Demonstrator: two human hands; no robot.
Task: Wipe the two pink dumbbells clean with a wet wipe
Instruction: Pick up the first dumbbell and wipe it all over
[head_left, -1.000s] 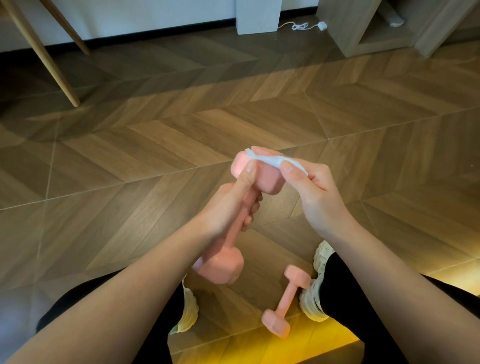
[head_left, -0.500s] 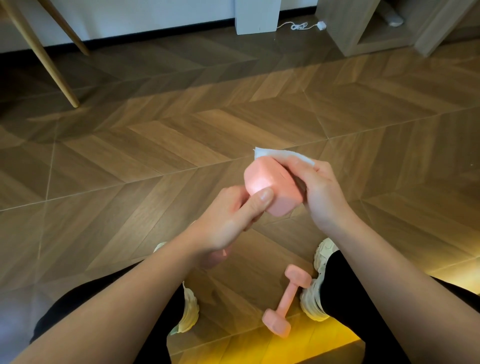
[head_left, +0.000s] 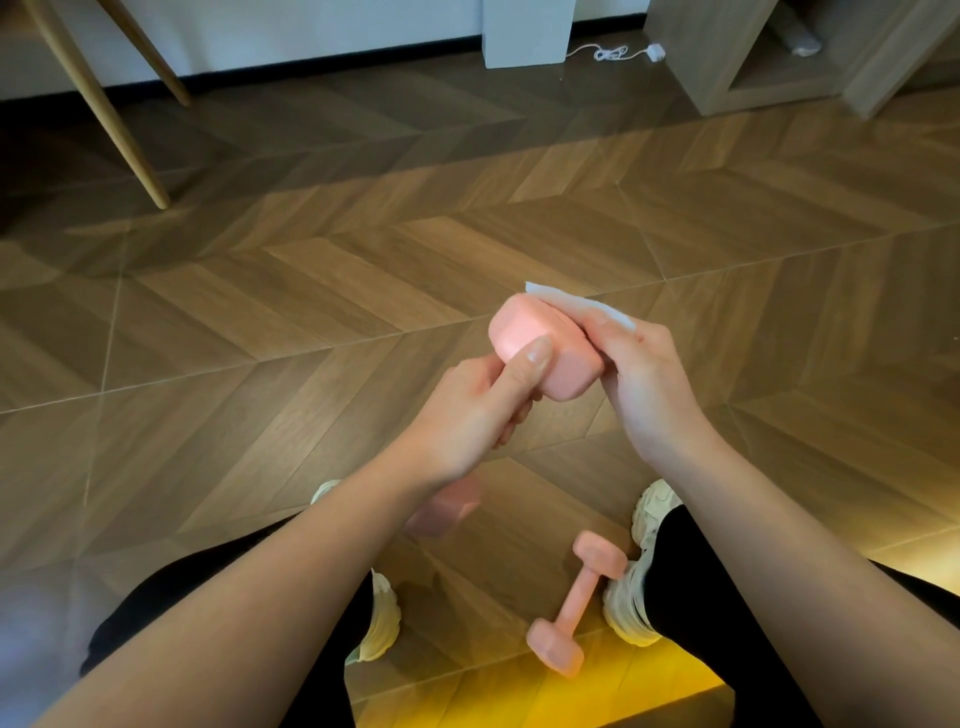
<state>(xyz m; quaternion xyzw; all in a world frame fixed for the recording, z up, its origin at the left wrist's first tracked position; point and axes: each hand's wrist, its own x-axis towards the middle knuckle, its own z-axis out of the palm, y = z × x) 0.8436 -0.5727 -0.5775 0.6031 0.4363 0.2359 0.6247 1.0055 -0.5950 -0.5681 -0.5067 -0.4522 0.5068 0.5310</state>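
While the left hand grips the raised dumbbell by its handle, the right hand pinches the wet wipe against its far face. I'd rotate the head steadily under it. The other dumbbell lies on the floor, below the right hand.

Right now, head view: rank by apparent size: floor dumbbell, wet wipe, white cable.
1. floor dumbbell
2. wet wipe, partly hidden under the right hand
3. white cable, far from the camera, so true size unsure

One wide-angle camera, worn on the head, faces forward and down, close above the left hand and right hand, over the herringbone floor.
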